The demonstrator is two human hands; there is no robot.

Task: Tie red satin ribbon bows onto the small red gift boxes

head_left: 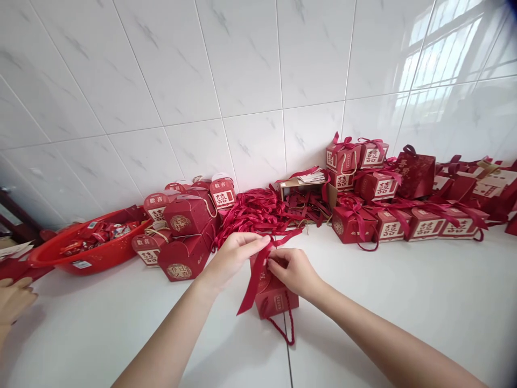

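A small red gift box (277, 300) with a cord handle stands on the white tiled surface in front of me. A red ribbon (255, 277) drapes over its top and hangs down its left side. My left hand (234, 253) pinches the ribbon above the box. My right hand (294, 270) is closed on the ribbon at the box's top right. Both hands meet over the box lid.
A heap of loose red ribbons (258, 211) lies behind the box. Untied red boxes (186, 231) stand at left, ribbon-tied ones (375, 205) at right along the wall. A red basin (92, 249) of sweets sits far left. Another person's hand (14, 300) shows at the left edge.
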